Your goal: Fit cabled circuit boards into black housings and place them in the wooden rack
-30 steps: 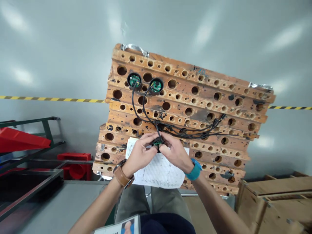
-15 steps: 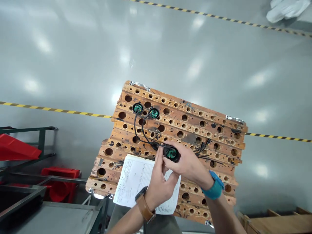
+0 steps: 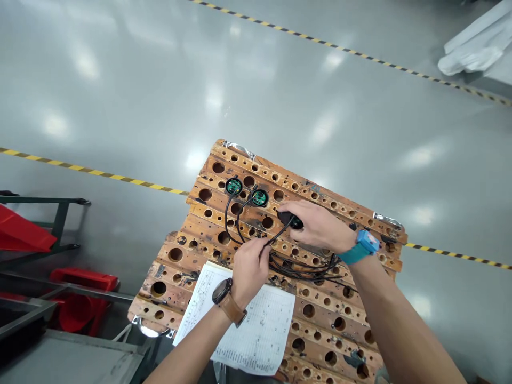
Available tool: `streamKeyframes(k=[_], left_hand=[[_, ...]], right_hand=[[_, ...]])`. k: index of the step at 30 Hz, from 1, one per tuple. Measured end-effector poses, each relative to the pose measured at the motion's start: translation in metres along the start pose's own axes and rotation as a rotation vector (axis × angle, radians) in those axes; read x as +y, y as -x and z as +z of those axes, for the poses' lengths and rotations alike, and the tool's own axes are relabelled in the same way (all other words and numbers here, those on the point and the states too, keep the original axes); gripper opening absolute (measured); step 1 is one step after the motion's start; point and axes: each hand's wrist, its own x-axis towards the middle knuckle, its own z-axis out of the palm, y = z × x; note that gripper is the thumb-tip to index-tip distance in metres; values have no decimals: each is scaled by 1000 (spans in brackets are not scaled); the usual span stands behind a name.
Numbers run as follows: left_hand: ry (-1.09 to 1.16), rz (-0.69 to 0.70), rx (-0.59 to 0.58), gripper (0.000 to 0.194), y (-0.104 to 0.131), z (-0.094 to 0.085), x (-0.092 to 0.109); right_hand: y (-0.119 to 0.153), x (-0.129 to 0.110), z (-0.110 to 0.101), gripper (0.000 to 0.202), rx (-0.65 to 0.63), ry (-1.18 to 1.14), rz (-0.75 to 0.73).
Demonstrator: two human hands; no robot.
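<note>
Between the fingers of my right hand (image 3: 320,226) is a round black housing (image 3: 291,218) with a cable coming off it, held over the wooden board. My left hand (image 3: 251,269) is closed on the black cables (image 3: 276,238) just left of it. Two round black housings with green circuit boards, one at the left (image 3: 233,186) and one beside it (image 3: 260,198), sit in the upper left part of the board, cables curving down to my left hand. A bundle of black cable (image 3: 304,273) lies below my right hand.
The brown wooden board (image 3: 204,226) is full of round holes and has metal handles at its corners. Written sheets (image 3: 256,330) lie on its near side. Red bins (image 3: 80,301) and a metal frame (image 3: 60,224) stand at the left. Striped tape (image 3: 92,172) crosses the floor.
My hands have moved apart. My right hand has carried the third housing up and right, turning its circuit board out of sight. My left hand now grips the cables, and the cable bundle shows.
</note>
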Motion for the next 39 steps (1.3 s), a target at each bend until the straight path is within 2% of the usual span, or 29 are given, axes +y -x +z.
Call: streamKeyframes(k=[3,7,11,16,18,20,23,26,29,31,34,39], left_hand=[[-20,-4,24,30,-1,4,2],[27,14,62,33,3,-2,-1],[69,36,173,24,6,-19,-4],[27,34,388,15,-4,-47,-9],[-15,37,463,18,-16,-58,-15],[-64,48,494,29,-32,-68,-24],[-115,92,441,47,-62,-81,-39],[-148,186,293,56,-93,-90,-50],[-149,295,116,56,-118,-95,-58],[-124,339,46,52,-129,-96,-62],[-58,375,31,45,-133,-95,-66],[47,350,130,41,-118,-97,-63]], right_hand=[[-14,16,2,50,-15,-9,-22],[-20,18,-1,52,-65,22,-60],[-22,14,-6,52,-106,74,-109],[-29,13,-9,50,-123,73,-128],[-31,10,-7,50,-121,123,-130],[-30,6,-2,53,-114,174,-144],[-25,1,10,58,-64,190,-138],[-16,3,20,70,19,101,-90],[-7,3,23,82,75,-40,-16],[-6,-3,23,81,130,-103,60],[-12,-19,25,72,261,-145,148],[-34,-45,31,64,387,-149,214]])
